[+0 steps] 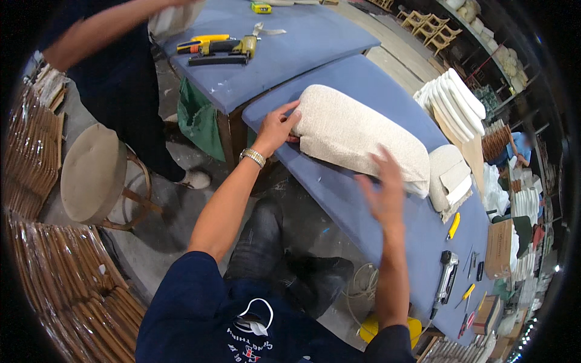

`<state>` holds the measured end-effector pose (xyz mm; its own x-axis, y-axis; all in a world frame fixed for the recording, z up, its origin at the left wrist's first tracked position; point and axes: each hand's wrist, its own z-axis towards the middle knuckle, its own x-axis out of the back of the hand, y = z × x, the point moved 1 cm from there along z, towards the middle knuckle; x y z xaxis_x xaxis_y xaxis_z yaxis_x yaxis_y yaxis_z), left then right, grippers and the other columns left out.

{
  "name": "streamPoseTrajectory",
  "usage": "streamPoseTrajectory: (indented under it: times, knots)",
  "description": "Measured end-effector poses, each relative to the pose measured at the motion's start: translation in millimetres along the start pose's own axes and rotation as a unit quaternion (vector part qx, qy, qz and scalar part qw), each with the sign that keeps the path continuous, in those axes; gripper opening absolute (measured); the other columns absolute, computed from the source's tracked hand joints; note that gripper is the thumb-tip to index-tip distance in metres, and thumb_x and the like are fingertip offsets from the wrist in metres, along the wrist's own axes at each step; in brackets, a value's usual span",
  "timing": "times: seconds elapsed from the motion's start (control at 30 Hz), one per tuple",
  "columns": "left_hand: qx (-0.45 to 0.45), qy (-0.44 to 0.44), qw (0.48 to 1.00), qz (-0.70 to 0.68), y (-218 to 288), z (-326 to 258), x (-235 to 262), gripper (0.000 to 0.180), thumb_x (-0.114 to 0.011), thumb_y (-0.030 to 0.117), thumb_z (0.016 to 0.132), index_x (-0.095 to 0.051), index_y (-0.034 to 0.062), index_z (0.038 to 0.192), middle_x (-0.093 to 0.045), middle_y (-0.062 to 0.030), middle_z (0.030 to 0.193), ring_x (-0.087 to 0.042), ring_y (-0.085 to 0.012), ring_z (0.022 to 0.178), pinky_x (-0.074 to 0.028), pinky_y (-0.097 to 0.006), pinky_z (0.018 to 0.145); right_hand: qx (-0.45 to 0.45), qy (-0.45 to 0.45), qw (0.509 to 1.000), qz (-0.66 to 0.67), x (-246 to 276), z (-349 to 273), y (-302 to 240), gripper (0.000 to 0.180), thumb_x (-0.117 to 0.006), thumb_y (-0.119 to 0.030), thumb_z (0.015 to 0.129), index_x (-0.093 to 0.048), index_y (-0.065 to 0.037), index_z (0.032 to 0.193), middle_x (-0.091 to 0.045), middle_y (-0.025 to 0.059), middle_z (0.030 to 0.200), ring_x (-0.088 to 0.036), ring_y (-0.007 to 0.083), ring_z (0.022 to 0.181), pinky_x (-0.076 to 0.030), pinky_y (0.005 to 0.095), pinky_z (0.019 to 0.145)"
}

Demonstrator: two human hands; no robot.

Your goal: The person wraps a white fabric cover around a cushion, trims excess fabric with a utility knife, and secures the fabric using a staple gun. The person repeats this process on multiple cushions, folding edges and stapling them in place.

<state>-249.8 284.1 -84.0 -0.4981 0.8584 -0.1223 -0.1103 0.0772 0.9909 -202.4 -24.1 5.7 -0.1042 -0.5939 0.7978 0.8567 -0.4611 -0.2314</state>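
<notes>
A long cushion [357, 130] covered in cream woven fabric lies on the blue table in front of me. Its cover folds down along the near side, and white padding shows at the right corner. My left hand [279, 128], with a metal watch on the wrist, grips the cushion's left end, the thumb low at the edge. Smeared by motion, my right hand [385, 187] hovers at the near right side with its fingers spread and nothing in them. Just right of the cushion lies a smaller cream fabric-covered pad [449, 172] with a frayed edge.
A yellow-handled knife [454, 225], a staple gun [446, 281] and screwdrivers lie on the table's right part. Another nail gun [245, 47] rests on the far table [302, 36]. A co-worker's arm [109, 27] reaches over there. A round stool [95, 174] stands left; white pads [451, 103] are stacked beyond.
</notes>
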Motion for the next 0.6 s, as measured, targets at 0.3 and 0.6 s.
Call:
streamPoseTrajectory:
  times: [0.3, 0.6]
  knots:
    - [-0.009, -0.014, 0.998, -0.068, 0.2, 1.7, -5.8, 0.049, -0.066, 0.027, 0.103, -0.058, 0.0087, 0.147, -0.070, -0.0090, 0.098, -0.067, -0.0118, 0.080, -0.063, -0.030, 0.066, 0.181, -0.084, 0.979, -0.036, -88.2, 82.3, -13.8, 0.038, -0.077, -0.015, 0.086, -0.070, -0.015, 0.123, -0.067, 0.0055, 0.137, -0.065, 0.0247, 0.123, -0.055, 0.0399, 0.099]
    - [-0.036, -0.008, 0.999, 0.020, 5.9, 31.3, -4.2, 0.040, -0.063, 0.030, 0.105, -0.065, 0.0097, 0.140, -0.070, -0.0054, 0.098, -0.064, -0.0095, 0.080, -0.061, -0.029, 0.068, 0.173, -0.082, 0.981, -0.032, -87.1, 116.3, -22.7, 0.031, -0.077, -0.019, 0.087, -0.072, -0.014, 0.117, -0.071, 0.0050, 0.120, -0.070, 0.0262, 0.105, -0.057, 0.0365, 0.087]
